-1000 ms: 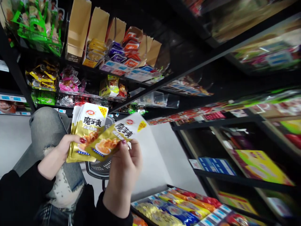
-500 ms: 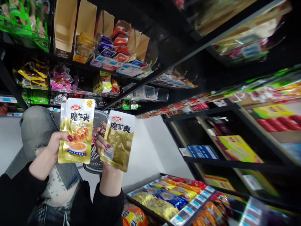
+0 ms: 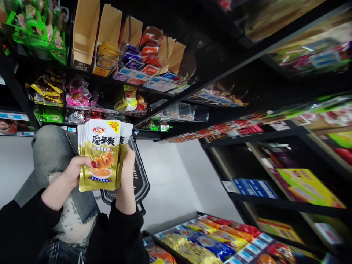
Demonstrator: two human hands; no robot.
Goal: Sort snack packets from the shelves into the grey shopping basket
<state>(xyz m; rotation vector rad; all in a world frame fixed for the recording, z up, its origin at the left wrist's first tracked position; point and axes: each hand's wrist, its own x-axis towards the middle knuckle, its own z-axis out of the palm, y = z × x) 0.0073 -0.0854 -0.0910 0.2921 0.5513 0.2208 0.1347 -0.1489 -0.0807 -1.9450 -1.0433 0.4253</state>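
Note:
Several gold-and-white snack pouches [image 3: 102,157] are held upright in a stack in front of me. My left hand [image 3: 78,168] grips them from the left, its thumb with a red nail lying across the front pouch. My right hand [image 3: 128,161] is at the right side of the stack, wrapped around it; most of its fingers are hidden behind the pouches. Part of another pouch [image 3: 126,132] shows behind the front one, at the right. Below and behind the hands is a black basket [image 3: 141,176], partly covered by my right forearm.
Black shelves with open cardboard boxes [image 3: 86,33] and hanging green packs [image 3: 33,27] stand at the upper left. Bagged snacks fill a low rack [image 3: 203,240] at the lower right. More shelves [image 3: 258,200] line the right side. My bent knee [image 3: 49,146] is at the left.
My right hand has brought its separate pouch leftward, behind the stack in my left hand. The view has shifted slightly, and more of the basket shows.

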